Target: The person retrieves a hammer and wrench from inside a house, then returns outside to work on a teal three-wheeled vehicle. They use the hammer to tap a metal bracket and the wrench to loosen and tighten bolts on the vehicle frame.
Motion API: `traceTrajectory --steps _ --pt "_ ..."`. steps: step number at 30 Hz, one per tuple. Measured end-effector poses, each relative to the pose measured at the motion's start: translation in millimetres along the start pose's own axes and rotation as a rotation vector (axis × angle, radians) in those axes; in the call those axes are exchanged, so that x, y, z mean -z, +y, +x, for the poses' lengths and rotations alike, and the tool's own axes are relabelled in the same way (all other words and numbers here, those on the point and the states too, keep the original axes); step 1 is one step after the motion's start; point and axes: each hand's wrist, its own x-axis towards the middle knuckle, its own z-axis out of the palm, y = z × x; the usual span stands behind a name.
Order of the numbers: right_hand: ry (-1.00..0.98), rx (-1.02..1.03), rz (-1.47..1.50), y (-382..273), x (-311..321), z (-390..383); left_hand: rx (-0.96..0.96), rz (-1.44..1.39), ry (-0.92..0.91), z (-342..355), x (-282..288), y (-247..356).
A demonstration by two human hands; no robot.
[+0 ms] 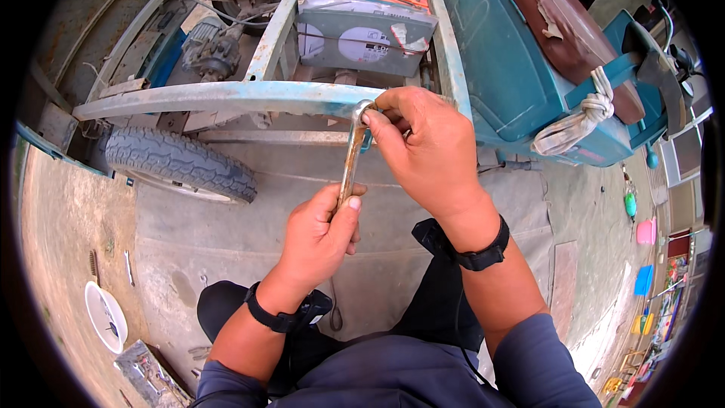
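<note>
My left hand (326, 224) is wrapped round the lower handle of a worn metal wrench (350, 160), which stands nearly upright in front of me. The wrench's rounded upper end meets the pale blue metal frame rail (226, 97). Right beside that end, my right hand (427, 143) is closed, with thumb and forefinger pinched together at the wrench head. Whatever lies between those fingertips is hidden. A bent teal metal piece shows just behind the wrench, partly covered by my right fingers.
A tyre (185, 162) sits under the frame at left, with a motor (213, 49) beyond it. A grey box-shaped unit (359, 39) rests inside the frame. The teal body panel (498, 53) rises at right. A white basin (106, 317) and a toolbox (151, 374) stand lower left.
</note>
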Motion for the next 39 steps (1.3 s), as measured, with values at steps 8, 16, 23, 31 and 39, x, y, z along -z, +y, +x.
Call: traceTrajectory --steps 8,16,23,31,39 --pt "0.049 -0.012 -0.105 8 -19 -12 0.037 0.094 0.112 3 -7 -6" --pt "-0.13 -0.292 0.17 22 -5 -18 0.165 -0.142 0.003 3 2 -16" --pt "0.022 0.126 -0.234 59 43 -3 0.051 0.49 -0.187 10 32 -71" --pt "-0.239 0.16 -0.325 116 42 8 -0.136 1.296 -0.193 50 35 -80" --pt "-0.31 0.047 -0.226 128 30 5 -0.204 1.51 -0.246 118 16 -71"
